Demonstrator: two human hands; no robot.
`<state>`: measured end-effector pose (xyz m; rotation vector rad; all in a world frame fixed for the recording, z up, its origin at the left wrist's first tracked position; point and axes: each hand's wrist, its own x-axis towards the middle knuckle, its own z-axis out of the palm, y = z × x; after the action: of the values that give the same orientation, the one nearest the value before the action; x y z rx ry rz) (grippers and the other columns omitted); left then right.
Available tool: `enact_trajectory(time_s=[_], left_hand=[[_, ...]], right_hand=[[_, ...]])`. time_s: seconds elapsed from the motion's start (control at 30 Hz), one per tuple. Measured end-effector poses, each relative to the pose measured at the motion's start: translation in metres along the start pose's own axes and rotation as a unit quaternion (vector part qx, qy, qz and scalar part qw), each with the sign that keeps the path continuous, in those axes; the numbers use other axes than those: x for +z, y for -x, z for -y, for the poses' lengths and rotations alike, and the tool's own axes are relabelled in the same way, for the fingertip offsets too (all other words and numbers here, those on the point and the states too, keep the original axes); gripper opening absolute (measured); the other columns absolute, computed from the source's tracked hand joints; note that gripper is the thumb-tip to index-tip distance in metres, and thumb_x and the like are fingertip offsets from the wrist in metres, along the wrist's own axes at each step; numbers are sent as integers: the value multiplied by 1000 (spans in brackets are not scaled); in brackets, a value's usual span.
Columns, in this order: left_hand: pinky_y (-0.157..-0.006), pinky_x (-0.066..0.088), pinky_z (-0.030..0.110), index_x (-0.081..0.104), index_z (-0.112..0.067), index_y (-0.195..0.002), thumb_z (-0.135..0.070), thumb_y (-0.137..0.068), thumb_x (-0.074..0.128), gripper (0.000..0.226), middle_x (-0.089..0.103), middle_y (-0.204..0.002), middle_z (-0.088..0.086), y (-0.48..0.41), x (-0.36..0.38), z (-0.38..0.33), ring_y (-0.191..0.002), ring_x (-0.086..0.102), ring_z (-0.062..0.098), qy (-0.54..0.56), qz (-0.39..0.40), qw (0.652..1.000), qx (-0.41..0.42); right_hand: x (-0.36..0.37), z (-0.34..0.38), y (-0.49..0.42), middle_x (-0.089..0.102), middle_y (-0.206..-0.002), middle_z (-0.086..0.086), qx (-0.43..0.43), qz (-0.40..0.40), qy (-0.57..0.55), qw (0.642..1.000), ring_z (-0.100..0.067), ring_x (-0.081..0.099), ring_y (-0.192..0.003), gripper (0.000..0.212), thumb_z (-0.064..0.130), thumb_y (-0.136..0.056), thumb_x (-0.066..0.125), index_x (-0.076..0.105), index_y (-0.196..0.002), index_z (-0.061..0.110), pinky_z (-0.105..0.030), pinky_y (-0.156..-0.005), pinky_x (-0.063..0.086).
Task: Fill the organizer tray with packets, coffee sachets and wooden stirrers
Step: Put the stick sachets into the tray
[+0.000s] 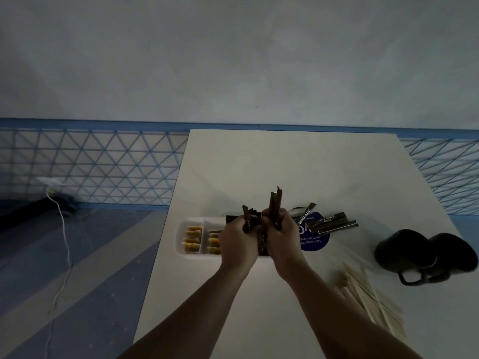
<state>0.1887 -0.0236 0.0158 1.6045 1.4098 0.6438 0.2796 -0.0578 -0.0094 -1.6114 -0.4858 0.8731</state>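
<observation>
Grips sachets (275, 203) upright in left hand (237, 238) and right hand (281, 235), directly over right end of tray (181, 237). Sees loose sachets (334, 224) lying crosswise on counter (259, 164), just right, nearer right hand.

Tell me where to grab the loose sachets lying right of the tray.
Probably from above, pinching across the narrow width of the loose sachets near mid-length. They lie flat on the table, long and thin, roughly parallel, so one pinch could gather several.
</observation>
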Motion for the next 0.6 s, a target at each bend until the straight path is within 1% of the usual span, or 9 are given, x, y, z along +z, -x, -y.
enact_trajectory(time_s=[0.07, 0.13, 0.23, 0.33, 0.37, 0.47, 0.53, 0.6], left_hand=[[-61, 42, 5, 74, -16, -100, -21, -89, 68, 14, 73, -90, -7, -2, -1, 0, -76, 63, 0, -15, -1, 1000, 16], [-66, 44, 6, 72, -14, -104, -17, -89, 67, 16, 74, -94, -3, -3, -3, 0, -85, 66, 8, -26, -1, 999, 32], [-64, 43, 4, 71, -14, -107, -14, -89, 65, 19, 73, -95, -2, -5, -5, 0, -89, 67, 11, -36, 0, 998, 47], [-76, 44, 3, 70, -16, -117, -11, -88, 66, 30, 73, -107, -2, -5, -8, -1, -99, 66, 8, -43, -1, 997, 63], [-78, 42, 1, 69, -16, -119, -10, -87, 67, 33, 73, -109, -3, -5, -9, -2, -100, 65, 6, -39, -2, 997, 67], [-73, 39, -3, 71, -18, -116, -8, -87, 66, 31, 74, -106, -3, -7, -13, -6, -93, 65, 2, -40, -1, 997, 72], [-66, 39, -4, 74, -19, -107, -7, -86, 65, 26, 75, -97, -4, -8, -17, -9, -80, 63, 0, -49, -1, 996, 80], [-64, 37, -5, 76, -19, -101, -7, -85, 66, 22, 75, -92, -5, -7, -20, -13, -70, 57, -4, -61, -4, 994, 92]], right_hand=[[0, -3, 0, 73, -95, -10, 6, 8, -26, 1000, -31, 70, -96, 30, 3, -93, 58, 67, -87, 31, -57, -86, 56], [0, -4, 0, 72, -98, -13, 8, 14, -34, 999, -32, 71, -97, 28, 0, -94, 56, 67, -91, 26, -56, -86, 56], [1, -5, -1, 72, -97, -10, -22, 6, 21, 1000, -31, 70, -95, 18, 7, -93, 57, 64, -97, 23, -60, -81, 56], [2, -5, 0, 72, -98, -6, -43, -1, 64, 997, -28, 68, -96, 16, 12, -92, 57, 63, -104, 21, -58, -81, 55], [1, -4, 0, 72, -97, -4, -50, -2, 78, 996, -26, 68, -95, 17, 12, -92, 57, 62, -106, 21, -56, -81, 55], [1, -1, 1, 71, -94, -2, -65, -2, 106, 992, -23, 69, -90, 17, 15, -93, 57, 63, -107, 21, -54, -78, 57], [0, 0, 3, 70, -90, -3, -64, -8, 108, 992, -24, 68, -86, 10, 17, -93, 57, 63, -101, 20, -54, -74, 56], [0, 1, 4, 69, -88, -5, -53, -16, 95, 994, -27, 67, -83, 8, 17, -94, 56, 63, -95, 20, -56, -71, 56]])
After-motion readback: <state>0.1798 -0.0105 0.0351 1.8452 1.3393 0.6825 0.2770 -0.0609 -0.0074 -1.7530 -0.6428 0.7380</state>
